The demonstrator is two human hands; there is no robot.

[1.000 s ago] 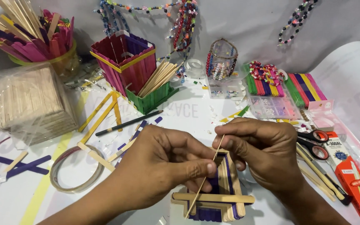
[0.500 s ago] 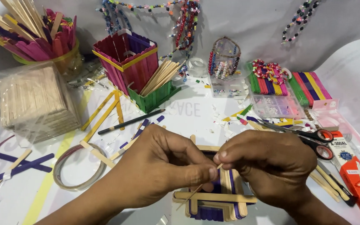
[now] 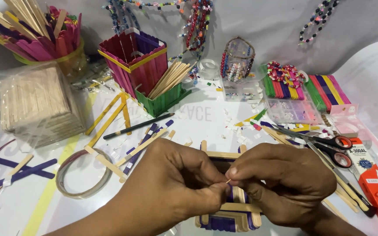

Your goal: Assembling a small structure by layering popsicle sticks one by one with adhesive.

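Note:
My left hand (image 3: 171, 188) and my right hand (image 3: 285, 183) meet at the lower middle, fingertips pinched together on a thin wooden stick (image 3: 228, 180) of which only a small tip shows. Beneath both hands lies a small frame of purple and plain craft sticks (image 3: 228, 216), mostly hidden by my fingers. Both hands hover just above or rest on it; I cannot tell which.
A maroon stick box (image 3: 132, 61) and a green holder of thin sticks (image 3: 162, 98) stand behind. A bag of plain sticks (image 3: 36, 105) sits left, a tape roll (image 3: 82, 175) near left. Scissors (image 3: 324, 146), a red-orange box (image 3: 375, 183) and coloured stick bundles (image 3: 302, 87) lie right.
The long thin stick that ran diagonally between my hands is now almost wholly hidden in my fingers. My right hand has moved down and left, closing against my left hand.

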